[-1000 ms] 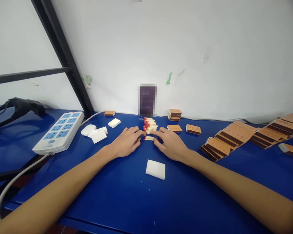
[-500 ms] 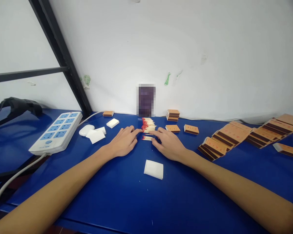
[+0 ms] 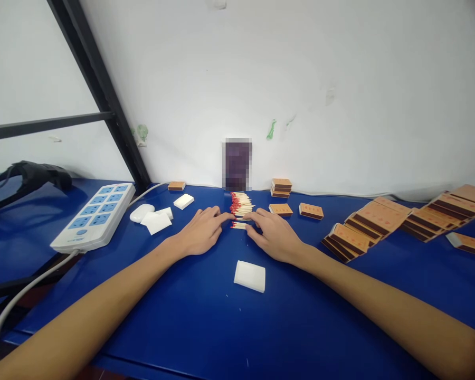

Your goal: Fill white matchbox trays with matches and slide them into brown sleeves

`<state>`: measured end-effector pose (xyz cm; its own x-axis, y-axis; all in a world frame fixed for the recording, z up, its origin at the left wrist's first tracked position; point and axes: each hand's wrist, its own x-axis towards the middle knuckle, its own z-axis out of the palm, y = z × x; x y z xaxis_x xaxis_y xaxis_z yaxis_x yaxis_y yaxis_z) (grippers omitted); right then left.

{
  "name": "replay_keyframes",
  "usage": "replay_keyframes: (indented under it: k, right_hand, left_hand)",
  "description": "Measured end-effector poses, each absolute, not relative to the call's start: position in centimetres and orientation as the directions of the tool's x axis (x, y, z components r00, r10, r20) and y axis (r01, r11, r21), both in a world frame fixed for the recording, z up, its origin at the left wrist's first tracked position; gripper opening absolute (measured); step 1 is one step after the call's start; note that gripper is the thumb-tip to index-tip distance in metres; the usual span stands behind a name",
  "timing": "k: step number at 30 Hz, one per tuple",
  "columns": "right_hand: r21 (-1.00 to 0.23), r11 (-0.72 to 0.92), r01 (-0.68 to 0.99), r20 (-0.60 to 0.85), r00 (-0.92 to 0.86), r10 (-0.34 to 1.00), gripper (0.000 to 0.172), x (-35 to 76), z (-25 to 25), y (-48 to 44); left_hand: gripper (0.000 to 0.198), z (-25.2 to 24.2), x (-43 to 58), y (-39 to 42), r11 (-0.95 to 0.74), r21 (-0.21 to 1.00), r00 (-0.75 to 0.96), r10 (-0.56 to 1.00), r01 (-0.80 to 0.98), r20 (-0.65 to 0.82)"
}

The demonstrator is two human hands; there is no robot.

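Note:
A pile of red-headed matches [image 3: 241, 205] lies on the blue table, heads to the left. A few more matches [image 3: 239, 225] form a small separate row just nearer to me. My left hand [image 3: 204, 230] rests at the left, its index finger stretched to the match heads at the pile's near edge. From the other side, my right hand [image 3: 276, 235] has its index fingertip on the stick ends there, and its thumb is by the small row. Both hands are open, with no match lifted. A white matchbox tray [image 3: 249, 276] lies in front of them.
Matchboxes stand in a small stack [image 3: 281, 188] by the wall and in a long leaning row [image 3: 376, 221] at the right. A power strip [image 3: 95, 216], a white rounded case [image 3: 141, 212] and white paper pieces [image 3: 158, 221] lie left. A pixelated dark object [image 3: 237, 164] leans on the wall.
My left index fingertip has moved slightly right and down, onto the match heads at the pile's near edge. My right hand stays almost where it was; the view has shifted a little.

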<state>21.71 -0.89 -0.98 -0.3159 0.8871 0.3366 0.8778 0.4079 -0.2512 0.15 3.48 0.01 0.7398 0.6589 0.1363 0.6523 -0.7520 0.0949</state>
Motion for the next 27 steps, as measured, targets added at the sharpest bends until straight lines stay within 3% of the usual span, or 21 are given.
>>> replay_keyframes:
  k: [6, 14, 27]
  right_hand:
    - [-0.285, 0.415, 0.864, 0.334, -0.317, 0.888, 0.020, 21.69, -0.84, -1.01]
    - [-0.224, 0.365, 0.903, 0.334, -0.281, 0.900, 0.032, 21.73, -1.11, -1.05]
    - [-0.220, 0.368, 0.903, 0.298, -0.297, 0.907, 0.031, 21.64, -0.87, -0.99]
  left_hand:
    - [0.039, -0.20, 0.16, 3.42, -0.744, 0.122, 0.726, 0.668, 0.657, 0.161]
    - [0.044, -0.17, 0.27, 3.41, -0.721, 0.105, 0.704, 0.692, 0.685, 0.162]
    - [0.043, -0.24, 0.11, 3.70, -0.726, 0.115, 0.714, 0.688, 0.678, 0.133]
